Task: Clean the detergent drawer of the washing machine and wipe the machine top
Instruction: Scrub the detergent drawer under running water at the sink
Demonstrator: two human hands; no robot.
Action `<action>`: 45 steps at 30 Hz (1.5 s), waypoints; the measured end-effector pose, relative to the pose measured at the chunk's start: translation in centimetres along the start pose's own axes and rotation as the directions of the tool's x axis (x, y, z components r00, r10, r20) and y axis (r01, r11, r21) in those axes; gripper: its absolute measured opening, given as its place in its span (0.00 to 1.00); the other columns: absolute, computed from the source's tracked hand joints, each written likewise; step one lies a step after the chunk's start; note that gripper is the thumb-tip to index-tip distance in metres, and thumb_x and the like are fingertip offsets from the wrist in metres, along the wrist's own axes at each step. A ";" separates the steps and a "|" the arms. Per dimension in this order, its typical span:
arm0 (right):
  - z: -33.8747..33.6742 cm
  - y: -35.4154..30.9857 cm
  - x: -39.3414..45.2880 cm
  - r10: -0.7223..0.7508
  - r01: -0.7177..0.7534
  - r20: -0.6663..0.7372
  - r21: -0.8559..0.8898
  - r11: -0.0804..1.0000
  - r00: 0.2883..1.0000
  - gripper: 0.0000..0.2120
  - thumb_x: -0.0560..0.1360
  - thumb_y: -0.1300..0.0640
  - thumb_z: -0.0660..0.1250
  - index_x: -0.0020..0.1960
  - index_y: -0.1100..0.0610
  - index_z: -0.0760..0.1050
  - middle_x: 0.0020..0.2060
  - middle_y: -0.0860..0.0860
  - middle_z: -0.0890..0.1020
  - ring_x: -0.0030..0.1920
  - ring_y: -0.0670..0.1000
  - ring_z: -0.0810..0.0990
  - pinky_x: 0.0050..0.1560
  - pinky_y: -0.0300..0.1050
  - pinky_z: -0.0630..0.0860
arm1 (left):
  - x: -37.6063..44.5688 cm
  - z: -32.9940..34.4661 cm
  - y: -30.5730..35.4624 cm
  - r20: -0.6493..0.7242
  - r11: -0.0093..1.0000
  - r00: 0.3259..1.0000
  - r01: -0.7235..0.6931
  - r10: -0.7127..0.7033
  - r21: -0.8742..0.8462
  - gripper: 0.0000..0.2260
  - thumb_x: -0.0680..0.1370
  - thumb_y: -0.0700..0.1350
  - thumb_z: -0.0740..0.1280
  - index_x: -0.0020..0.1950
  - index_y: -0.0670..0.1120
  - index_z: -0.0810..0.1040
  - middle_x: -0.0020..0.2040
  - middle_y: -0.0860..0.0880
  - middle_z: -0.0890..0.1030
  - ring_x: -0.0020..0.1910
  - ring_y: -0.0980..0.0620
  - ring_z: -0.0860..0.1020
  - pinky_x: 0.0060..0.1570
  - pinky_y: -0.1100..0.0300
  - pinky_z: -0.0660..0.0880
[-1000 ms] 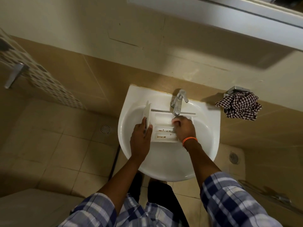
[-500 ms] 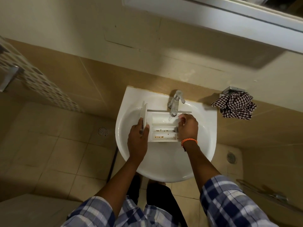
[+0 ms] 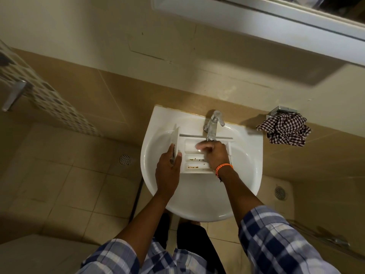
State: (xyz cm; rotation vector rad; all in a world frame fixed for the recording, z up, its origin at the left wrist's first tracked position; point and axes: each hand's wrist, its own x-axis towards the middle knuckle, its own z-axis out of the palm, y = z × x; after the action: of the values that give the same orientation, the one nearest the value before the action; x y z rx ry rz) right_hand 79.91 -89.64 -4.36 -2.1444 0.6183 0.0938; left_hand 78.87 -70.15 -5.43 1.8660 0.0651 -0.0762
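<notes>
Left hand point(image 3: 167, 169) gripping drawer point(image 3: 194, 157), right hand point(image 3: 214, 155) inside — fingertips blurred

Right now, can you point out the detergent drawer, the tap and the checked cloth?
detergent drawer point(image 3: 190, 145): head view, floor of its large rear compartment.
tap point(image 3: 213, 125): head view, middle of the chrome spout.
checked cloth point(image 3: 284, 129): head view, centre of the crumpled bundle on the wall holder.
</notes>
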 end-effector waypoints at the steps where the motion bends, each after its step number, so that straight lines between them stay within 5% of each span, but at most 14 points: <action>1: -0.3 0.1 0.0 0.017 -0.017 -0.016 -0.033 0.999 1.000 0.18 0.77 0.70 0.65 0.45 0.50 0.88 0.48 0.45 0.89 0.53 0.47 0.86 0.64 0.50 0.81 | 0.1 0.0 -0.1 0.001 1.000 1.000 0.008 -0.007 -0.015 0.09 0.86 0.54 0.66 0.67 0.62 0.77 0.44 0.53 0.82 0.44 0.56 0.82 0.49 0.56 0.82; 7: -1.0 -1.4 -1.1 -0.095 -0.022 -0.221 -0.476 0.879 0.971 0.09 0.80 0.58 0.65 0.48 0.61 0.83 0.44 0.59 0.86 0.45 0.62 0.85 0.46 0.49 0.79 | 0.2 0.5 -0.5 -0.013 0.997 0.999 0.051 -0.052 -0.053 0.15 0.86 0.55 0.65 0.73 0.56 0.78 0.50 0.51 0.85 0.49 0.53 0.83 0.54 0.58 0.81; 11: -0.5 -1.3 -1.2 -0.110 -0.034 -0.245 -0.518 0.855 0.963 0.07 0.77 0.60 0.69 0.50 0.64 0.82 0.45 0.61 0.86 0.46 0.63 0.84 0.50 0.53 0.81 | 0.0 1.0 -0.1 -0.029 0.997 0.997 0.069 -0.070 -0.036 0.15 0.87 0.53 0.64 0.73 0.57 0.76 0.49 0.49 0.83 0.48 0.52 0.82 0.52 0.61 0.79; 16: 0.8 -0.4 -3.0 -0.263 0.115 -0.109 -0.697 0.708 0.958 0.26 0.86 0.44 0.51 0.62 0.59 0.82 0.56 0.58 0.84 0.57 0.61 0.81 0.66 0.56 0.74 | 0.0 0.9 -0.7 -0.022 0.998 0.998 0.057 -0.058 -0.029 0.15 0.87 0.56 0.63 0.73 0.59 0.75 0.51 0.51 0.85 0.49 0.52 0.84 0.54 0.55 0.83; 19: 0.8 0.2 -2.8 -0.340 0.284 0.046 -0.661 0.694 0.939 0.25 0.86 0.47 0.50 0.68 0.57 0.80 0.63 0.56 0.83 0.64 0.58 0.80 0.72 0.58 0.70 | -0.1 0.9 -1.2 -0.018 0.997 0.997 0.070 -0.070 -0.030 0.15 0.87 0.56 0.63 0.73 0.58 0.76 0.52 0.52 0.85 0.50 0.52 0.84 0.55 0.51 0.84; 22: 0.0 0.7 -2.4 -0.412 0.412 0.142 -0.585 0.699 0.900 0.23 0.87 0.48 0.50 0.69 0.54 0.80 0.64 0.52 0.84 0.65 0.54 0.79 0.74 0.53 0.68 | 0.0 0.7 -1.3 -0.016 0.995 0.995 0.100 -0.101 -0.029 0.26 0.83 0.64 0.60 0.77 0.53 0.76 0.52 0.51 0.85 0.50 0.51 0.84 0.55 0.48 0.83; 29: -1.2 1.0 -2.1 -0.311 0.150 -0.068 -0.765 0.626 0.948 0.22 0.85 0.53 0.53 0.52 0.60 0.84 0.51 0.59 0.86 0.53 0.60 0.83 0.68 0.54 0.73 | -0.3 0.7 -0.9 -0.014 0.997 0.997 0.072 -0.072 -0.014 0.19 0.87 0.53 0.64 0.77 0.51 0.75 0.53 0.51 0.84 0.51 0.52 0.83 0.56 0.51 0.83; 35: -0.9 1.5 -2.8 -0.454 0.457 0.162 -0.579 0.675 0.876 0.21 0.88 0.46 0.53 0.71 0.51 0.79 0.63 0.49 0.85 0.65 0.51 0.79 0.73 0.53 0.68 | -0.2 0.3 -1.0 -0.013 0.997 0.997 0.071 -0.071 -0.029 0.20 0.87 0.52 0.65 0.78 0.51 0.75 0.55 0.52 0.84 0.53 0.52 0.83 0.56 0.49 0.83; 40: -2.2 2.0 -2.1 -0.355 0.273 -0.012 -0.614 0.741 0.935 0.25 0.86 0.47 0.49 0.63 0.58 0.82 0.59 0.55 0.85 0.62 0.58 0.81 0.67 0.52 0.72 | -0.2 0.1 -0.8 -0.004 0.997 0.998 0.067 -0.067 -0.027 0.26 0.84 0.60 0.63 0.79 0.50 0.74 0.57 0.52 0.84 0.53 0.52 0.83 0.56 0.49 0.83; 45: -0.5 0.6 -2.7 -0.458 0.464 0.239 -0.745 0.479 0.856 0.28 0.87 0.38 0.44 0.75 0.49 0.73 0.67 0.50 0.81 0.69 0.53 0.79 0.77 0.69 0.60 | 0.0 0.4 -0.7 -0.016 0.995 0.996 0.088 -0.089 -0.050 0.29 0.82 0.64 0.61 0.78 0.51 0.75 0.57 0.52 0.85 0.53 0.51 0.84 0.56 0.46 0.84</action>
State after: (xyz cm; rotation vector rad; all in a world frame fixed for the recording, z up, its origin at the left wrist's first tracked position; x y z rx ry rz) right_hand 77.21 -89.28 -3.69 -3.1111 -0.1103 0.0807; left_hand 78.80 -70.28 -6.19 1.8145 0.1610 -0.1182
